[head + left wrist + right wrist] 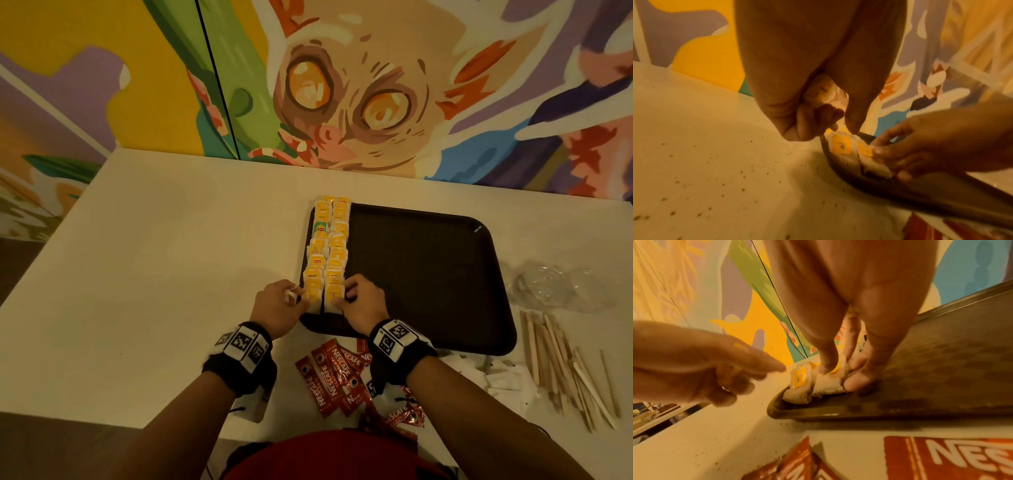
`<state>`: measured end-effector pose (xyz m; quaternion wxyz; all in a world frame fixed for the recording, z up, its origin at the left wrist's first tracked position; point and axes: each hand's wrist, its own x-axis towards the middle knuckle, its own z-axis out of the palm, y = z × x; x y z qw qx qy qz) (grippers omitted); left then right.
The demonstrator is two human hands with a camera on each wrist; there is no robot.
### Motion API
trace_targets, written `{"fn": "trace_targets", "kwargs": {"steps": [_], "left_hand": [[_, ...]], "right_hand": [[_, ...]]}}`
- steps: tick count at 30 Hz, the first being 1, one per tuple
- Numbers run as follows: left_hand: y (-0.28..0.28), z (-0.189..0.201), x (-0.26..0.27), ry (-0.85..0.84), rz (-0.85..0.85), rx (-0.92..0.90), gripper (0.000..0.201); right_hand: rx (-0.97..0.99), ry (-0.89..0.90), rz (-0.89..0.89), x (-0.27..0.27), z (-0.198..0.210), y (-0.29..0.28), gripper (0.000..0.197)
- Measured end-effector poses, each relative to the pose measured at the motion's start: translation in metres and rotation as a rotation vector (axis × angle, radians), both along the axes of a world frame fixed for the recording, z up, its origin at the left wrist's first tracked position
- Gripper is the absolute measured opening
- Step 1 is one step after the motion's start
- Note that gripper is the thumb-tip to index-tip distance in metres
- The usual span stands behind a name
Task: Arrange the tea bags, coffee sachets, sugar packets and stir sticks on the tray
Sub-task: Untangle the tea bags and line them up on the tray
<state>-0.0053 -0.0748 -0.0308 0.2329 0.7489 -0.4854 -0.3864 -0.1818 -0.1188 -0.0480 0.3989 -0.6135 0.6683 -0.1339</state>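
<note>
Two columns of yellow-labelled tea bags (330,246) lie along the left side of the dark brown tray (428,267). My right hand (346,298) pinches the nearest tea bag (828,384) of the right column, thumb on top and fingers at its side. My left hand (291,301) sits at the tray's left rim beside the left column's nearest bag (840,146), thumb reaching toward it. Its curled fingers hold a small pale tea bag (822,92). Red coffee sachets (329,377), white sugar packets (503,377) and wooden stir sticks (565,366) lie on the table.
The white table (154,257) meets a painted wall at the back. Crumpled clear plastic (555,284) lies right of the tray. The tray's middle and right side are bare. Sachets (941,459) crowd the table's front edge under my right wrist.
</note>
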Motion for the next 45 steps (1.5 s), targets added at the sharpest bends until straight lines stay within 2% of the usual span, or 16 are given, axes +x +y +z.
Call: {"fn": "trace_targets", "kwargs": {"steps": [3, 7, 14, 20, 28, 31, 34, 37, 41, 45], "left_hand": [[-0.002, -0.008, -0.004, -0.105, -0.055, 0.044, 0.044], [-0.007, -0.019, -0.009, -0.216, -0.071, 0.111, 0.053], [-0.013, -0.029, -0.012, -0.253, -0.042, 0.135, 0.052], [-0.013, -0.029, -0.015, -0.228, -0.001, 0.107, 0.047], [-0.009, -0.013, 0.002, 0.035, -0.045, 0.006, 0.06], [-0.006, 0.001, 0.011, 0.236, -0.046, 0.003, 0.062], [-0.003, 0.02, 0.014, 0.407, -0.099, 0.033, 0.065], [-0.001, 0.035, 0.017, 0.436, -0.188, 0.049, 0.071], [0.002, 0.043, 0.018, 0.393, -0.332, -0.011, 0.07], [0.006, 0.045, 0.019, 0.441, -0.308, 0.037, 0.064]], "right_hand": [[0.069, 0.006, 0.005, -0.002, 0.003, 0.002, 0.055], [0.131, 0.072, 0.035, -0.003, -0.001, -0.002, 0.064], [0.111, 0.124, 0.069, 0.001, -0.009, -0.008, 0.049], [0.074, 0.093, 0.067, 0.002, -0.013, -0.008, 0.047], [0.046, 0.019, 0.039, -0.001, 0.003, -0.003, 0.061], [-0.094, -0.074, 0.051, 0.003, 0.023, 0.0, 0.039], [-0.121, -0.277, 0.151, 0.013, 0.049, 0.004, 0.02], [-0.123, -0.388, 0.317, 0.023, 0.07, 0.009, 0.022], [-0.17, -0.338, 0.458, 0.034, 0.075, 0.01, 0.029], [-0.207, -0.341, 0.463, 0.037, 0.074, 0.012, 0.012]]}}
